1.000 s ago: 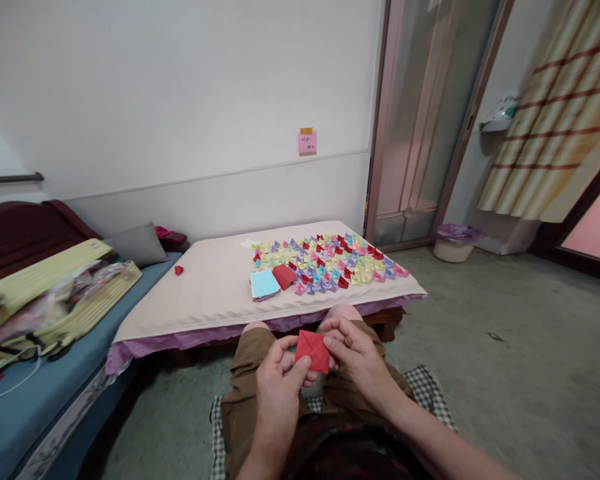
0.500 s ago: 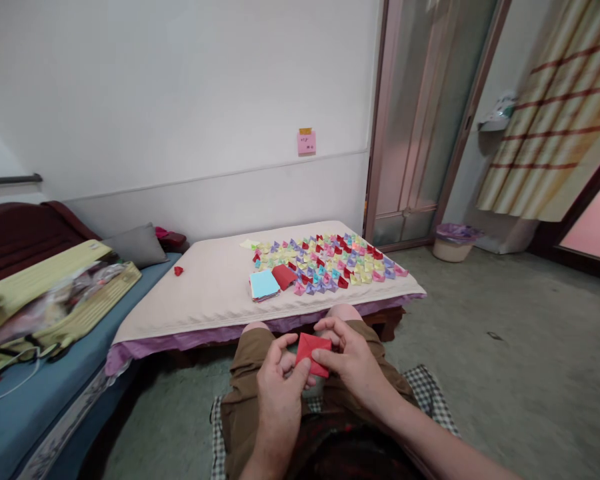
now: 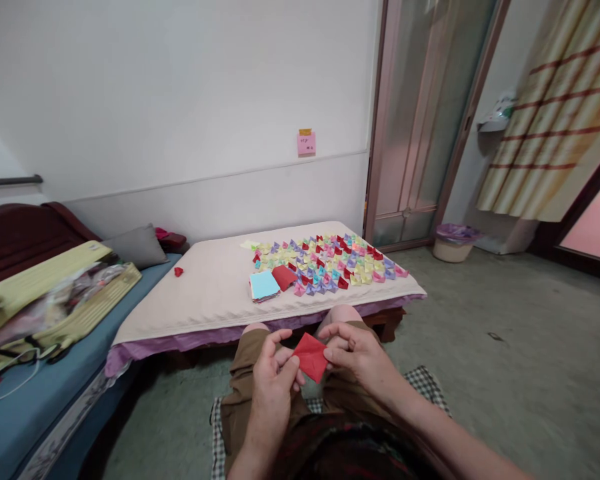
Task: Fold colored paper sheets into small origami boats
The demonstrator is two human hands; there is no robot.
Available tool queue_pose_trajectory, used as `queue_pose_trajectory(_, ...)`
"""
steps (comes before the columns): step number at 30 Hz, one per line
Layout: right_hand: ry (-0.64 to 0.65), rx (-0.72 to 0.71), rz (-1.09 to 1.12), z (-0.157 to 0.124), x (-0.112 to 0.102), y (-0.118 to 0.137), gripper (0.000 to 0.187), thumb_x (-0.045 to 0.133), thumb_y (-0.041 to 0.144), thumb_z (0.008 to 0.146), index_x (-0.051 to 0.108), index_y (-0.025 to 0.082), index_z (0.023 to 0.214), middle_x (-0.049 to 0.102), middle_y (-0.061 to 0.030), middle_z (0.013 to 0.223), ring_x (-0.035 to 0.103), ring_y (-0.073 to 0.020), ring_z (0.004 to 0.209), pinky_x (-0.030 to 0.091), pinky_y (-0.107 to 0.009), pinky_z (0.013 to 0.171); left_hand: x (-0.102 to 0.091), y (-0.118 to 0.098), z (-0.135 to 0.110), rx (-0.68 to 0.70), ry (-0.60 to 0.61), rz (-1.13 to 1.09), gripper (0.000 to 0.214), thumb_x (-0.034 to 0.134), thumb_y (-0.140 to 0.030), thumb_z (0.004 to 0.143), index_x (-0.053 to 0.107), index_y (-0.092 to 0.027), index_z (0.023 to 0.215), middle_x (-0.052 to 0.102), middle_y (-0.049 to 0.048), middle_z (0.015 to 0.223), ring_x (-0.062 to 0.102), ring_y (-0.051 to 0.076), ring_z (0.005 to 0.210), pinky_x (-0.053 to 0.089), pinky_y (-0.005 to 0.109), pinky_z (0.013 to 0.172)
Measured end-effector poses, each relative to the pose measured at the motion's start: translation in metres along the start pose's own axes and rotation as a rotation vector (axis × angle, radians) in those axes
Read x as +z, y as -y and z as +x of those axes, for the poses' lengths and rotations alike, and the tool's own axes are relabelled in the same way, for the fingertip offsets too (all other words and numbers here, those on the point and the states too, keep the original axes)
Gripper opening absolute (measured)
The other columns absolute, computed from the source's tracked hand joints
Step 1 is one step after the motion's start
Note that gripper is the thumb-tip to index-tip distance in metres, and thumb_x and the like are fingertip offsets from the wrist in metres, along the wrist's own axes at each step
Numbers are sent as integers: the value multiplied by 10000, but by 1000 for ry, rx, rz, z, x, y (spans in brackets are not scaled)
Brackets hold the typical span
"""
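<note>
Over my lap I hold a small folded red paper (image 3: 311,357) between both hands. My left hand (image 3: 273,383) pinches its left edge with thumb and fingers. My right hand (image 3: 357,353) grips its right side, fingers curled round it. Ahead, on the low cloth-covered table (image 3: 210,293), lie rows of several small folded paper pieces (image 3: 330,261) in red, purple, yellow, pink and blue. Beside them sits a stack of square paper sheets (image 3: 264,285) with a light blue one on top and a red sheet (image 3: 284,276) leaning on it.
A blue mattress (image 3: 20,407) with a yellow bag (image 3: 45,300) and a grey pillow (image 3: 137,245) runs along the left. One red piece (image 3: 179,271) lies alone on the table's left. A bin (image 3: 453,241) stands by the door on the right. I sit on a chequered cushion (image 3: 430,393).
The red paper has been turned and refolded between my fingers, from a flat square to a more tilted shape. Both hands stayed over my lap.
</note>
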State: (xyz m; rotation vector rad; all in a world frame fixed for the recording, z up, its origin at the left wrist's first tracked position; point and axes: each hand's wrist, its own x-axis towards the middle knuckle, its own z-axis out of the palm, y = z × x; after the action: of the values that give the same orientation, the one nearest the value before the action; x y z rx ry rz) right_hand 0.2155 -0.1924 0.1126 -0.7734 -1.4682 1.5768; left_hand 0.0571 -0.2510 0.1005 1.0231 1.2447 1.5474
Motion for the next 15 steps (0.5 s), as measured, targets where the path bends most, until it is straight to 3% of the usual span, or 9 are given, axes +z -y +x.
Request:
queue_pose_trajectory(5,17,-8,-33,-2,3,-1,214,660,254,733,593,174,920,646,27,572,539,-132,537,405,-257,562,-2,-2,2,-2,-36,-56,402,677,-240,731,475,-179,1073,582,-66,544,510,84,442,367,169,449)
queue_pose_trajectory(9,-43,-73,-49,-3,9,-7,184,642,263,760,587,183,917,629,36,579,555,-134,567,414,-253,580,6,0,0,-56,-71,-174,552,780,-195,605,487,-166,1072,701,34,802,639,147,676,483,245,651)
queue_pose_trajectory(12,-34,-62,-66,-3,11,-9,193,642,258,757,584,181,925,630,37,579,557,-132,562,403,-244,562,9,1,-3,-57,-81,-208,525,755,-163,624,496,-161,1081,712,61,875,647,159,728,488,262,685)
queue_pose_trajectory(15,-19,-17,-81,-2,10,-8,212,658,229,722,585,170,912,640,35,569,542,-120,529,390,-234,540,6,2,-3,-22,-71,-225,490,721,-157,669,483,-164,1097,707,45,819,636,150,688,481,253,654)
